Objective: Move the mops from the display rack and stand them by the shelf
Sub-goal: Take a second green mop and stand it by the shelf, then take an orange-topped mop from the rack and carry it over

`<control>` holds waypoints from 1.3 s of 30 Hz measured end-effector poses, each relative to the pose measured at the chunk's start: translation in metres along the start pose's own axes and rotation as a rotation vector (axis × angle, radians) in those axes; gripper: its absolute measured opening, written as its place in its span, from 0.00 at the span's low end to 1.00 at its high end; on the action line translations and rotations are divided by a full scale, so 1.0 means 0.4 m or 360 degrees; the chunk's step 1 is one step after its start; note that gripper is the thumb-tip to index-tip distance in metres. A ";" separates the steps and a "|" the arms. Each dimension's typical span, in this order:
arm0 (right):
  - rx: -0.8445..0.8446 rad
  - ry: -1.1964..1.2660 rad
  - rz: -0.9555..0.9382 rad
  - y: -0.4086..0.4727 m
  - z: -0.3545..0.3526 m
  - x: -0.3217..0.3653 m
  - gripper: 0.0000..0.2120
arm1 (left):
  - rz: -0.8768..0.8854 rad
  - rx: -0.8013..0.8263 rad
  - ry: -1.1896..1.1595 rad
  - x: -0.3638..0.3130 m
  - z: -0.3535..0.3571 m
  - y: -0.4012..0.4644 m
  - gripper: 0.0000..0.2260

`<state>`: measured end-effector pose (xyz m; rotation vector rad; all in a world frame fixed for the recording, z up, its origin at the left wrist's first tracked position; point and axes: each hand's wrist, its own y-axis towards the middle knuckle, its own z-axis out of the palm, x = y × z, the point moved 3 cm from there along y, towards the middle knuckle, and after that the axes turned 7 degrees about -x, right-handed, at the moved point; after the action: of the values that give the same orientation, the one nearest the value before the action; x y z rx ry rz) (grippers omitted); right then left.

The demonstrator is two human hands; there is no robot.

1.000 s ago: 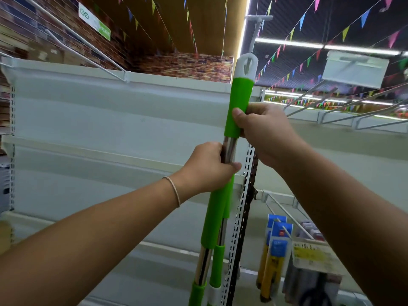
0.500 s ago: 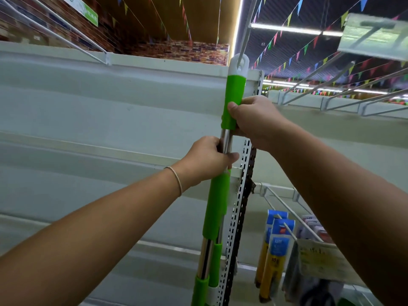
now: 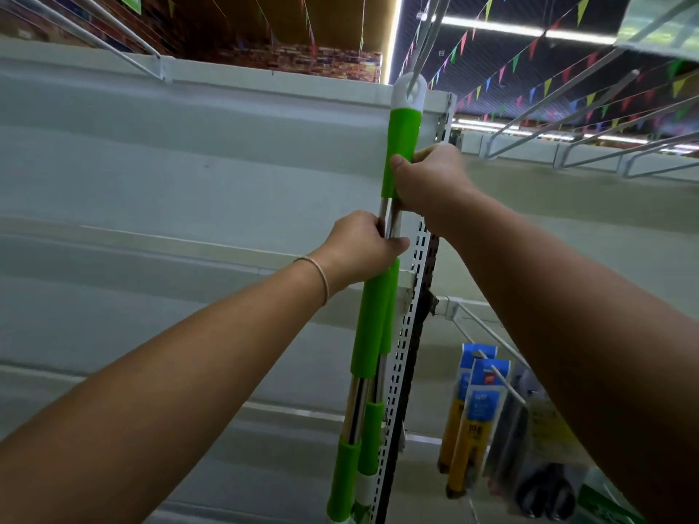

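Two mop handles (image 3: pixel 372 334) with green grips and steel tubes stand upright together in front of a white shelf upright. The white end cap (image 3: pixel 409 91) of the taller handle has a hole, and a metal display hook (image 3: pixel 429 28) passes through it from above. My right hand (image 3: pixel 427 181) grips the top green grip just under the cap. My left hand (image 3: pixel 363 247) grips both steel tubes lower down. The mop heads are out of view below.
White shelf panels (image 3: pixel 189 164) fill the left and back. A perforated shelf upright (image 3: pixel 410 353) runs beside the handles. Wire hooks (image 3: pixel 567 107) stick out at the upper right. Blue and yellow packaged goods (image 3: pixel 472 410) hang on a hook at the lower right.
The view has tilted upward. Both hands keep their grip on the handles, and the white cap now sits on the overhead hook's tip rather than below it.
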<state>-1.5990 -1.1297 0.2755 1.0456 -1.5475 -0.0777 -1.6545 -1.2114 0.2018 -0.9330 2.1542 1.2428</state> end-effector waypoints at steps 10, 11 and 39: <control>-0.0012 -0.0051 0.0142 -0.058 0.012 -0.043 0.14 | 0.0064 -0.0027 0.0050 0.019 0.007 -0.006 0.09; 0.0002 -0.0108 0.0135 -0.073 0.009 -0.051 0.14 | 0.0077 -0.0035 0.0096 0.017 0.004 -0.010 0.09; -0.0349 -0.0833 -0.0126 -0.274 -0.816 -0.310 0.19 | 0.0822 -0.0055 0.0032 -0.519 0.298 -0.338 0.10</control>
<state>-1.2833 -0.9555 0.2127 0.9532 -1.9105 -0.6029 -1.4088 -1.0883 0.2140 -0.4044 2.4872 1.5063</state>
